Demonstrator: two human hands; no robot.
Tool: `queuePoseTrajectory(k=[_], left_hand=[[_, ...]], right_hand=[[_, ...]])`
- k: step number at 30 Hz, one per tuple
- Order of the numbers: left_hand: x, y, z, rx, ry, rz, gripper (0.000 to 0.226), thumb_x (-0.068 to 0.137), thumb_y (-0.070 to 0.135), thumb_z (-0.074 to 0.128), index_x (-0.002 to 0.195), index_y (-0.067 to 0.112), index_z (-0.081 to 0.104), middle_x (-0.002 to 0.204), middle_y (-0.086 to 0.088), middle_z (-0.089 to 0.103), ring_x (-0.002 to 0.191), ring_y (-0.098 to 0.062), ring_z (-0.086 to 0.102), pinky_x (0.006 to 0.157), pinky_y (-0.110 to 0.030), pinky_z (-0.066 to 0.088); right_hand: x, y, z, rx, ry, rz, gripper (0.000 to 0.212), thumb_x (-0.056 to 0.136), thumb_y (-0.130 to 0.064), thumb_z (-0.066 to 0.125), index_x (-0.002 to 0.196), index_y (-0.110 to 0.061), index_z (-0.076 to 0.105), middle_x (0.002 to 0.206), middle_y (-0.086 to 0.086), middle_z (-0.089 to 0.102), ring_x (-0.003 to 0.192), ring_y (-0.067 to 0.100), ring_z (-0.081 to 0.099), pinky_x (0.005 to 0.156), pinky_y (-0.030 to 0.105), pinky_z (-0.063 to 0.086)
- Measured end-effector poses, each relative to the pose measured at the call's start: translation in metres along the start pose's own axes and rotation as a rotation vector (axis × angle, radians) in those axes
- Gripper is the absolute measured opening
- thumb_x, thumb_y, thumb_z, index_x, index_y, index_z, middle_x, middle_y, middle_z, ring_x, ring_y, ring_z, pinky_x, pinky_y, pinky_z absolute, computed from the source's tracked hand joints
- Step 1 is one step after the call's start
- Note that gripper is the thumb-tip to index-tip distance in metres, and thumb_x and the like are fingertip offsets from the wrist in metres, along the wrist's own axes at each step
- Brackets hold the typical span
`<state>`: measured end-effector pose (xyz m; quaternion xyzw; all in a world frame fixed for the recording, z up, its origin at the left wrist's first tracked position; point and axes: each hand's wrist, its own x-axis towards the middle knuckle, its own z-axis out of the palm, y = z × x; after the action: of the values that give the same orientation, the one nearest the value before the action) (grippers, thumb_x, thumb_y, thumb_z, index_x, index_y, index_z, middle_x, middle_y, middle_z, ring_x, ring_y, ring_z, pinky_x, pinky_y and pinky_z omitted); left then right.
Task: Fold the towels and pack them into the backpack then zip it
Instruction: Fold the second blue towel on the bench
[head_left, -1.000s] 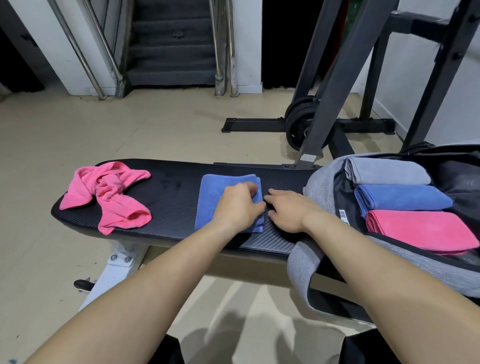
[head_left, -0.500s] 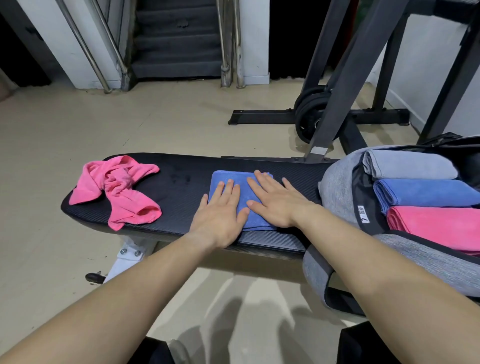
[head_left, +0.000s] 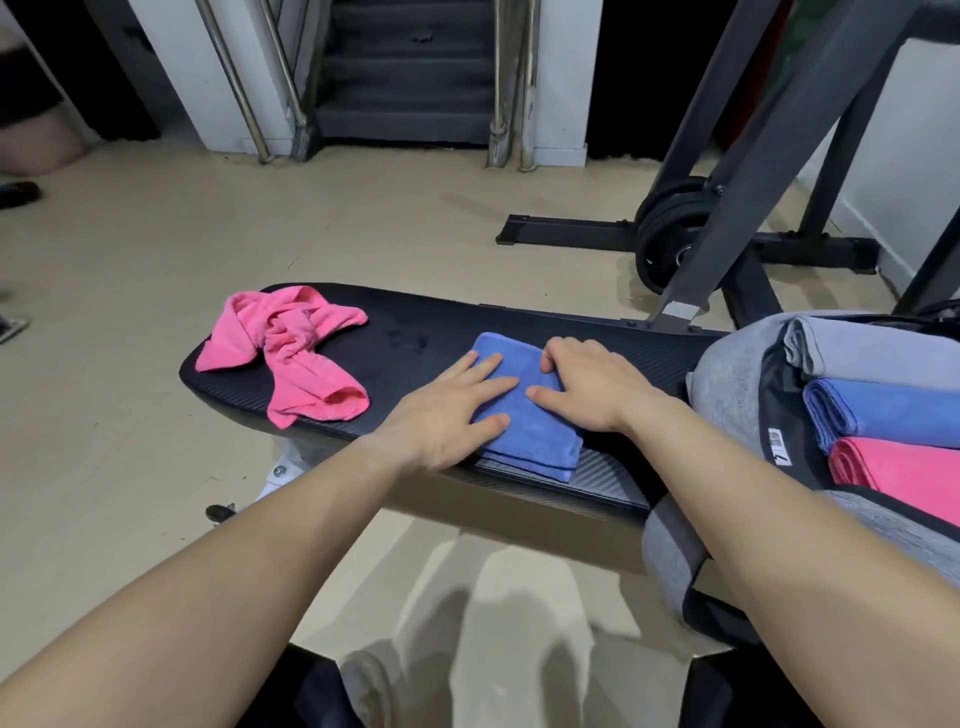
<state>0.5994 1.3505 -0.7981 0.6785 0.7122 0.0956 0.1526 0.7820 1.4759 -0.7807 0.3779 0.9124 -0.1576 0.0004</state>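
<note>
blue folded towel (head_left: 524, 415) under two hands (head_left: 519, 395), one crumpled pink towel (head_left: 293, 358)

Black bench (head_left: 415, 332) on beige floor (head_left: 156, 249) — weight plates (head_left: 670, 234), stairs (head_left: 410, 67) behind.

The open grey fabric backpack (head_left: 737, 384) is running off the right edge, cutting off its folded pink towel (head_left: 904, 470).

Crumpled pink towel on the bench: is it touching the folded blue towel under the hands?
Apart. The head view shows a strip of bare black bench between the crumpled pink towel and the folded blue towel.
</note>
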Motion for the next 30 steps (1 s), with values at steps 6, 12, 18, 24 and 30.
queuePoseTrajectory(k=[6,12,18,24,30], left_hand=[[0.003,-0.023,-0.01,0.061,0.219,-0.349,0.055,0.094,0.053,0.054,0.143,0.031,0.041,0.143,0.003,0.046,0.129,-0.027,0.048,0.096,-0.044,0.047],[0.016,0.001,-0.01,0.211,0.335,-0.296,0.044,0.099,0.041,0.05,0.14,0.026,0.049,0.139,0.0,0.053,0.124,-0.028,0.051,0.094,-0.043,0.043],[0.004,0.014,0.024,0.222,0.138,-0.243,0.06,0.106,0.041,0.018,0.159,0.014,0.009,0.168,-0.002,0.006,0.154,-0.019,0.004,0.123,-0.048,0.011],[0.003,0.005,0.027,0.117,0.046,-0.215,0.064,0.105,0.046,0.015,0.16,0.018,-0.001,0.168,0.003,-0.008,0.154,-0.015,-0.009,0.125,-0.045,0.003],[0.001,-0.014,-0.008,-0.081,0.037,-0.236,0.077,0.09,0.055,0.056,0.155,0.026,0.026,0.159,0.006,0.031,0.146,-0.024,0.025,0.115,-0.044,0.031]], right_hand=[[-0.024,-0.02,-0.007,-0.082,-0.165,0.112,0.032,0.089,-0.061,0.054,0.086,-0.031,0.045,0.095,-0.007,0.055,0.087,0.018,0.054,0.071,0.037,0.04],[-0.024,-0.043,-0.012,-0.23,0.168,0.075,0.034,0.098,-0.047,0.044,0.119,-0.022,0.054,0.127,0.004,0.047,0.12,0.029,0.047,0.088,0.043,0.043],[-0.006,-0.031,0.036,-0.15,-0.073,-0.1,0.064,0.106,-0.046,0.019,0.161,-0.02,-0.001,0.168,-0.003,-0.011,0.155,0.015,-0.011,0.126,0.042,0.0],[-0.004,-0.023,0.043,-0.048,-0.107,-0.09,0.067,0.105,-0.05,0.019,0.161,-0.022,-0.006,0.168,-0.006,-0.015,0.153,0.012,-0.017,0.126,0.043,-0.003],[0.001,-0.021,0.008,0.068,-0.071,-0.048,0.072,0.096,-0.045,0.055,0.158,-0.027,0.023,0.154,-0.002,0.03,0.143,0.021,0.021,0.116,0.039,0.027]])
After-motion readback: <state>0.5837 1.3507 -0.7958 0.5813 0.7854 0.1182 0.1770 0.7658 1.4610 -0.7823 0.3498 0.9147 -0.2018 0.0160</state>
